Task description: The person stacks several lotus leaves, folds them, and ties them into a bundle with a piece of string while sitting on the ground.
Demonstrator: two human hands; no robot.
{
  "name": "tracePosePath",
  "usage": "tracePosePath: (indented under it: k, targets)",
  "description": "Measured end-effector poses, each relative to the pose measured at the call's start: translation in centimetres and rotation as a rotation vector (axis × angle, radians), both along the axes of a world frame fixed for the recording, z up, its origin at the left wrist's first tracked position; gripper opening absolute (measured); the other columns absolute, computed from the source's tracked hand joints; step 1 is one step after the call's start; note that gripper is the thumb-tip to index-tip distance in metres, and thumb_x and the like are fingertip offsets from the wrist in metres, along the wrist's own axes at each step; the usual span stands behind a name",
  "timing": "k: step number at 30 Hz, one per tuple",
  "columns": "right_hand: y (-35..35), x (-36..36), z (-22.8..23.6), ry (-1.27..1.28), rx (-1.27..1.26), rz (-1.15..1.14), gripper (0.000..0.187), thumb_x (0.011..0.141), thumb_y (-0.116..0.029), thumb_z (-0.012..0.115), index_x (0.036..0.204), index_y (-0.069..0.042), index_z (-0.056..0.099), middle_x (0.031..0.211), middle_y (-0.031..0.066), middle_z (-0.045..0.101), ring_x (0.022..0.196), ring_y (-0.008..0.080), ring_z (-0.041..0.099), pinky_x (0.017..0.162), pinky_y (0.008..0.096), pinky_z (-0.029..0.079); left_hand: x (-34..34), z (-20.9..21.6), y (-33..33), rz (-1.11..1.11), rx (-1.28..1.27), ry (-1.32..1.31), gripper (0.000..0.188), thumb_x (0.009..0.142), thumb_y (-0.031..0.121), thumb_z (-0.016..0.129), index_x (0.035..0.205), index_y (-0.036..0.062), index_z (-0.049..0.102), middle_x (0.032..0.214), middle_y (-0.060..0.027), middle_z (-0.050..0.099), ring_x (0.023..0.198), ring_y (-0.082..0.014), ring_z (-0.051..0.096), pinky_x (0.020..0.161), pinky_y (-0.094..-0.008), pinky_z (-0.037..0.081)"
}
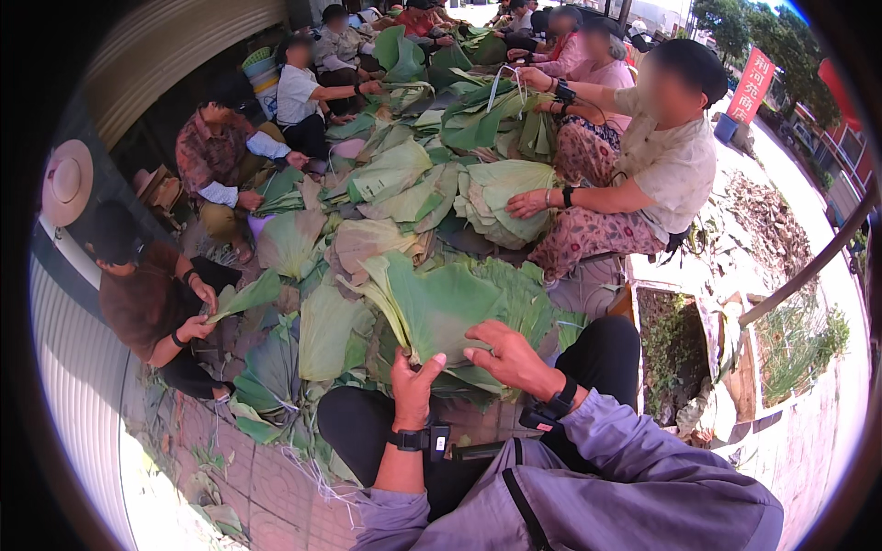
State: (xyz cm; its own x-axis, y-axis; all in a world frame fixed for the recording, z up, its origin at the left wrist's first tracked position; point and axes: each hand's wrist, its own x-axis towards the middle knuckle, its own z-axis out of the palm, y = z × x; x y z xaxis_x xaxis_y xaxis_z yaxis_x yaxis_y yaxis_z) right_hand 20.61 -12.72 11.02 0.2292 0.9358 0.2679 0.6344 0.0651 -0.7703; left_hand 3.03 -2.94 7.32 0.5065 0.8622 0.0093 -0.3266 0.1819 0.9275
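Observation:
My left hand [411, 390] is closed round the gathered lower end of a stack of large green lotus leaves [446, 298], thumb on top. The leaves fan upward and away from it, the left edge folded and yellowish. My right hand [516, 360] lies at the stack's right side, fingers spread and bent towards the leaf, with nothing seen in its grip. Whether its fingertips touch the leaf I cannot tell. Below the stack, a loose pile of leaves [335, 331] spreads away from my knees.
A person at right [666, 147] handles a leaf stack and white string; a person at left [152, 303] holds a folded leaf. More people sit along the pile further back. Planter boxes [675, 354] stand at right. White strings [317, 473] trail on the paving at lower left.

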Motion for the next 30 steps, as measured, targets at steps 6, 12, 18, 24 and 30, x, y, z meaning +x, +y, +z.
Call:
tracePosePath:
  k: [6,12,18,24,30]
  targets:
    - [2.0,-2.0,3.2,-0.031,-0.007,0.095,0.049,0.091,-0.036,0.066,0.119,0.004,0.059,0.11,0.0234,0.061,0.101,0.0398,0.06,0.088,0.0432,0.048,0.4,-1.3,0.1,-0.083,0.256,0.148,0.051,0.078,0.009,0.078,0.122,-0.0016,0.054,0.12,-0.0122,0.059,0.106,-0.0218,0.06,0.094,-0.0343,0.048]
    - [3.0,-3.5,2.4,0.03,-0.12,0.009,0.056,0.087,-0.044,0.067,0.121,0.001,0.059,0.108,0.0229,0.061,0.098,0.0411,0.061,0.085,0.0468,0.048,0.3,-1.4,0.2,-0.185,0.362,0.19,0.057,0.073,0.014,0.078,0.124,0.0007,0.056,0.126,-0.0141,0.053,0.12,-0.0302,0.053,0.102,-0.0392,0.043]
    - [3.1,-2.9,1.4,0.115,-0.17,0.025,0.057,0.087,-0.039,0.071,0.122,0.005,0.059,0.114,0.021,0.062,0.098,0.0354,0.064,0.083,0.0422,0.052,0.1,-2.4,0.5,-0.191,0.336,0.191,0.045,0.078,0.01,0.075,0.118,-0.0012,0.059,0.118,-0.0088,0.055,0.114,-0.023,0.056,0.098,-0.0341,0.045]
    - [2.7,-2.0,0.4,0.435,-0.211,0.098,0.043,0.089,-0.022,0.07,0.121,0.006,0.06,0.106,0.0084,0.063,0.094,0.015,0.06,0.082,0.0313,0.05,0.2,-1.6,0.0,-0.195,0.08,0.07,0.039,0.083,0.011,0.075,0.117,-0.0011,0.061,0.115,-0.0071,0.059,0.106,-0.0175,0.061,0.093,-0.0308,0.048]
    - [2.2,-1.1,-1.2,0.669,-0.179,0.039,0.034,0.088,-0.01,0.066,0.119,0.003,0.062,0.096,0.0025,0.064,0.086,0.0106,0.056,0.075,0.0258,0.045,0.4,-0.8,-0.3,-0.203,-0.054,0.029,0.042,0.086,0.008,0.07,0.124,-0.001,0.055,0.115,-0.0067,0.063,0.106,-0.0149,0.06,0.097,-0.0298,0.045]
